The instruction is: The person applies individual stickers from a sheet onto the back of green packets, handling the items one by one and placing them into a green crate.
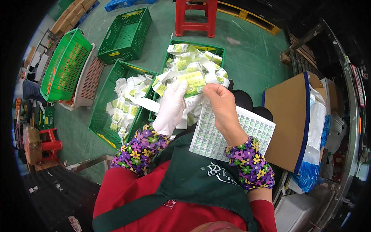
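Note:
My left hand (169, 108), in a white glove, grips a yellow-green and white printed paper sleeve (190, 81) by its left side. At the sleeve's lower right edge, the thumb and fingertips of my bare right hand (222, 108) pinch together; whether a small sticker is between them I cannot tell. Below that wrist, a white sheet of small green stickers (258, 123) lies on my lap. Just beyond my hands stands a green plastic crate (222, 52) heaped with similar paper sleeves (185, 63). A second green crate (100, 111) to its left holds more loose sleeves (124, 110).
An unfilled green crate (121, 34) sits farther back, near stacked green and pink baskets (68, 66) on the left. A red plastic stool (195, 20) stands ahead. A brown board with blue edging (285, 121) and plastic bags (316, 124) are close on my right.

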A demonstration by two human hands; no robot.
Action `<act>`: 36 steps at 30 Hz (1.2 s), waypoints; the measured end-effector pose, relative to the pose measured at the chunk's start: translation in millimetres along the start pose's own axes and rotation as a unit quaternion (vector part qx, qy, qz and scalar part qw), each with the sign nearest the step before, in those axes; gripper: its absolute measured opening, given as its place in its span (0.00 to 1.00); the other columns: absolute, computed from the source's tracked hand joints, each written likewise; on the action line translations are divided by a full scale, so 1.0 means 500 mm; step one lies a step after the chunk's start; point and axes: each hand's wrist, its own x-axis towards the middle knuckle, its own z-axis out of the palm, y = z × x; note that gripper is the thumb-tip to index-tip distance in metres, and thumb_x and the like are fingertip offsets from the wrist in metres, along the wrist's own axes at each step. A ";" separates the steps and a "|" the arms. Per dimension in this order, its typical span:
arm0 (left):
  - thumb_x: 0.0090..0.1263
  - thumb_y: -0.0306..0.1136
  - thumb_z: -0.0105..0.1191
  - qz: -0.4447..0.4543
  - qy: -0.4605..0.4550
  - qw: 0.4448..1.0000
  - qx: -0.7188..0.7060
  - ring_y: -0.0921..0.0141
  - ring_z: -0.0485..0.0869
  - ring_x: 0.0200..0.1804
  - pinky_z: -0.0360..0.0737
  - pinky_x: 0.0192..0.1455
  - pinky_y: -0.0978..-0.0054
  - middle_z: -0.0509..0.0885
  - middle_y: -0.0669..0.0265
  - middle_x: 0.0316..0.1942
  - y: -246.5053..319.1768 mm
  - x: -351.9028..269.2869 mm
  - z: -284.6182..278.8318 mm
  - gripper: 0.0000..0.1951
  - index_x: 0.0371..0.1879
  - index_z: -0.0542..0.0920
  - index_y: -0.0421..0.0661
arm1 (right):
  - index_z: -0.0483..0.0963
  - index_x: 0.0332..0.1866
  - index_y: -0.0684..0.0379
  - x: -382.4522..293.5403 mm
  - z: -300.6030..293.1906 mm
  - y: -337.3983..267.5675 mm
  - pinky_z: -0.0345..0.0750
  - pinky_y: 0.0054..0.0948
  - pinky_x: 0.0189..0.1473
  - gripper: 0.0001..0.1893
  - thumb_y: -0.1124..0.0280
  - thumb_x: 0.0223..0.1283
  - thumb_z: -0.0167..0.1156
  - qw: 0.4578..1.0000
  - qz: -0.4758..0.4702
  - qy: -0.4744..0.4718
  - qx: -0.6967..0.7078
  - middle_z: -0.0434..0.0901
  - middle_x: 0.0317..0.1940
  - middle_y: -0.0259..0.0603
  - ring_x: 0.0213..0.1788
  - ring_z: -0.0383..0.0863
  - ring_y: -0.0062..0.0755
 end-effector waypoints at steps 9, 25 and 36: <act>0.81 0.34 0.42 0.020 -0.001 0.999 0.048 0.69 0.81 0.56 0.79 0.60 0.70 0.79 0.59 0.56 0.019 -0.020 0.023 0.19 0.64 0.68 0.37 | 0.75 0.34 0.69 0.022 -0.011 0.020 0.74 0.30 0.46 0.15 0.65 0.64 0.63 0.937 -0.200 0.024 -0.286 0.78 0.33 0.42 0.39 0.77 0.32; 0.75 0.26 0.47 0.056 0.009 0.945 0.321 0.75 0.78 0.57 0.73 0.62 0.78 0.80 0.62 0.57 -0.061 0.063 -0.090 0.17 0.61 0.75 0.36 | 0.83 0.53 0.57 -0.278 -0.133 -0.179 0.59 0.57 0.69 0.22 0.50 0.72 0.53 0.801 -0.178 -0.562 0.104 0.66 0.64 0.66 0.65 0.66 0.59; 0.68 0.33 0.60 -0.061 -0.105 0.944 0.307 0.72 0.79 0.56 0.74 0.60 0.76 0.79 0.59 0.57 -0.136 0.041 -0.005 0.23 0.60 0.75 0.37 | 0.72 0.55 0.63 -0.222 -0.491 -0.028 0.75 0.24 0.38 0.17 0.76 0.61 0.61 0.885 -0.161 0.229 -0.372 0.76 0.33 0.37 0.33 0.75 0.25</act>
